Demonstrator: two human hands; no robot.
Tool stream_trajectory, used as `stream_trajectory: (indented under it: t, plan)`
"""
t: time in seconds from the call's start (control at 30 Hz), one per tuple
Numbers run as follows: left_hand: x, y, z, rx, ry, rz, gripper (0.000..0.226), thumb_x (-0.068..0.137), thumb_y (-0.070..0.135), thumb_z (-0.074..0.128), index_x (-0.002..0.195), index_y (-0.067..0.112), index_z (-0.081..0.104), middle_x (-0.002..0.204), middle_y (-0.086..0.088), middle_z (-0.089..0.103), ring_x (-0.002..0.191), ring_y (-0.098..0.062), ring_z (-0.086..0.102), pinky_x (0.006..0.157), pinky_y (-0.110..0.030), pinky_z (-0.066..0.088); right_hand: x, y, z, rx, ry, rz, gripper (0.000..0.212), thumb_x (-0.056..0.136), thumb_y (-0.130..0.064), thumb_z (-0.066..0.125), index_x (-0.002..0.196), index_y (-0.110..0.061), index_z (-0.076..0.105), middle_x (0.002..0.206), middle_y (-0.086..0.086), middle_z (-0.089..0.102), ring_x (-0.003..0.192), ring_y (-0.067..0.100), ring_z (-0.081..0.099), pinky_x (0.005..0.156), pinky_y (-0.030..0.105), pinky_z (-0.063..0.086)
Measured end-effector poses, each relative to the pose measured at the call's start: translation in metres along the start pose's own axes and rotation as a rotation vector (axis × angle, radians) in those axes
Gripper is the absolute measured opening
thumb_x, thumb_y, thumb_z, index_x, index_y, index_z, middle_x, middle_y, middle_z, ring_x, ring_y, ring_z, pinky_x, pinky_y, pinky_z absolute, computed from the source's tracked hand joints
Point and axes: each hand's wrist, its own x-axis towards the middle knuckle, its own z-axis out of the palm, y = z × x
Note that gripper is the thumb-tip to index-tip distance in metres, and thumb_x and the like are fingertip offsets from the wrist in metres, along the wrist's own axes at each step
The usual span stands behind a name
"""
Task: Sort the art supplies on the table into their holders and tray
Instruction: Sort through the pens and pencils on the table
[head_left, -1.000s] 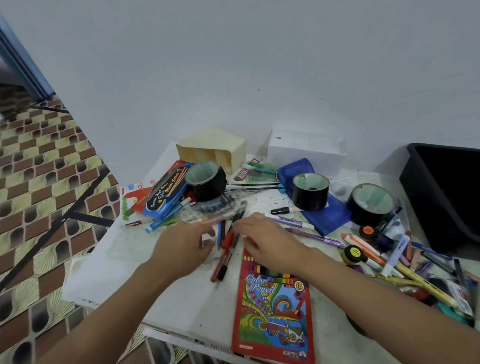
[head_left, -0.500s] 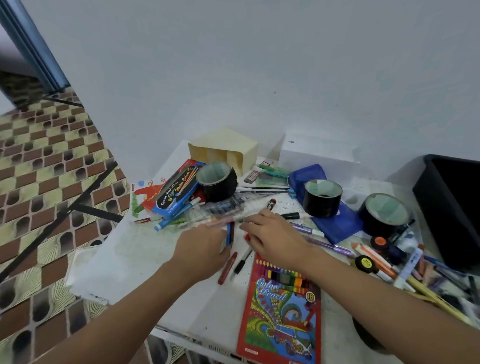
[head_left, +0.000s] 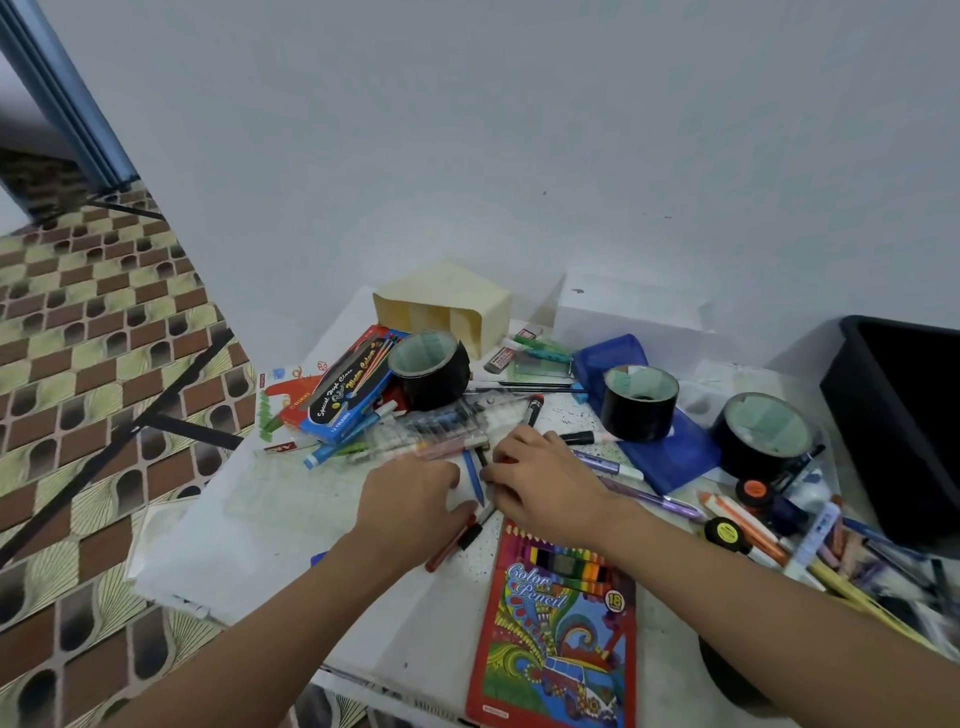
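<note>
Loose pens (head_left: 474, 477) bunched mid-tabletop, slightly toward the near edge, between both hands. Blue barrel pointing at the far edge. Red pen (head_left: 445, 550) sticking out toward the near edge beside the left thumb.

Right hand (head_left: 543, 486): fingers curled round a couple of barrels with red showing inside the curl, so clamped on pens. Left hand (head_left: 410, 493): back up, fingers hidden over the bunch. Gripping or only pushing, cannot tell.

Handling, by judgement: light, stiff, smooth plastic. Round, so prone to roll and fan out if squeezed at one end. Best taken mid-barrel as one bundle with the thumb across. Avoid pulling by caps. Not fragile.

Around them:
- Clear plastic case (head_left: 441, 422) just beyond the bunch, toward the far edge.
- Purple pen (head_left: 652, 500) just right of the right hand.
- Colour pencil box (head_left: 556, 629) flat at the near edge, beside the right wrist.
- Tape rolls: one far-left (head_left: 434, 374), one on the blue pouch (head_left: 672, 460), one toward the right edge.
- Beige holder (head_left: 447, 304) at the far edge, lying on its side with compartments facing here. Probably needs standing up before loading.
- White box (head_left: 623, 312) beside it.
- Black tray (head_left: 893, 421) at the right edge.
- More markers heaped toward the near right corner.
</note>
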Motion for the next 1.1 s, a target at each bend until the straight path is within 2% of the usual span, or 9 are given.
stream_trajectory:
  t: [0.13,0.2,0.37,0.6,0.77,0.87,0.93,1.03,1.1]
  plan:
    - [0.001,0.008,-0.002,-0.046,0.054,-0.019,0.035,0.087,0.063,0.057,0.100,0.033,0.065,0.093,0.008,0.070,0.085,-0.016,0.064,0.062,-0.027,0.041,0.002,-0.004,-0.002,-0.043,-0.020,0.011,0.027,0.097,-0.033,0.050,0.114,-0.023,0.069,0.109,0.001,0.060,0.116,0.023,0.043,0.087,0.043,0.037]
    - [0.003,0.009,-0.006,-0.078,0.051,0.011,0.027,0.089,0.053,0.059,0.110,0.036,0.064,0.102,0.009,0.069,0.093,-0.016,0.064,0.063,-0.027,0.039,0.004,-0.005,-0.003,-0.061,-0.027,0.019,0.023,0.093,-0.026,0.056,0.109,-0.023,0.072,0.107,0.001,0.063,0.116,0.024,0.045,0.085,0.043,0.035]
    - [0.005,0.010,-0.007,0.010,-0.015,0.136,0.036,0.098,0.036,0.047,0.132,0.042,0.058,0.109,0.006,0.070,0.101,-0.018,0.063,0.073,-0.029,0.052,0.006,-0.006,-0.006,-0.043,-0.062,0.076,0.022,0.090,-0.020,0.060,0.103,-0.022,0.076,0.102,-0.003,0.065,0.114,0.022,0.045,0.088,0.041,0.035]
    - [0.011,0.016,-0.004,0.125,-0.030,0.267,0.046,0.101,0.024,0.043,0.146,0.034,0.043,0.101,-0.001,0.070,0.091,-0.024,0.064,0.063,-0.029,0.046,-0.008,0.002,-0.015,0.076,-0.037,0.175,0.021,0.090,-0.029,0.058,0.096,-0.030,0.078,0.098,-0.011,0.067,0.110,0.016,0.045,0.084,0.036,0.031]
    - [0.024,0.011,0.004,0.165,-0.053,0.346,0.024,0.096,0.021,0.055,0.117,0.029,0.063,0.098,0.002,0.069,0.088,-0.024,0.066,0.070,-0.036,0.056,-0.005,0.002,-0.017,0.147,-0.034,0.311,0.008,0.087,-0.029,0.066,0.092,-0.027,0.073,0.096,-0.007,0.067,0.114,0.017,0.044,0.082,0.034,0.025]
    - [0.029,0.006,0.002,0.124,-0.064,0.525,0.022,0.098,0.020,0.054,0.116,0.029,0.064,0.098,0.003,0.070,0.088,-0.024,0.067,0.069,-0.038,0.056,0.000,-0.001,-0.016,0.194,-0.019,0.387,0.011,0.086,-0.027,0.069,0.095,-0.024,0.065,0.095,-0.003,0.063,0.111,0.018,0.046,0.084,0.035,0.027]
    - [0.031,0.002,-0.002,0.080,-0.026,0.648,0.017,0.099,0.026,0.057,0.112,0.028,0.068,0.094,0.003,0.070,0.083,-0.023,0.068,0.062,-0.033,0.053,0.001,-0.003,-0.015,0.213,-0.001,0.410,0.013,0.085,-0.026,0.069,0.095,-0.024,0.062,0.094,-0.002,0.063,0.108,0.019,0.047,0.084,0.035,0.028]
    - [0.033,-0.004,-0.003,0.039,0.082,0.787,0.005,0.089,0.024,0.074,0.092,0.027,0.072,0.072,0.006,0.064,0.056,-0.019,0.062,0.042,-0.026,0.041,-0.002,-0.004,-0.017,0.243,0.064,0.437,0.010,0.084,-0.025,0.067,0.092,-0.024,0.061,0.086,-0.005,0.060,0.101,0.019,0.050,0.082,0.035,0.032]
    - [0.034,-0.008,0.002,0.022,0.101,0.820,0.005,0.089,0.025,0.074,0.093,0.027,0.072,0.072,0.008,0.065,0.055,-0.018,0.062,0.041,-0.025,0.041,-0.006,-0.005,-0.021,0.283,0.128,0.444,0.007,0.083,-0.023,0.068,0.088,-0.022,0.064,0.079,-0.007,0.057,0.092,0.019,0.051,0.082,0.036,0.040]
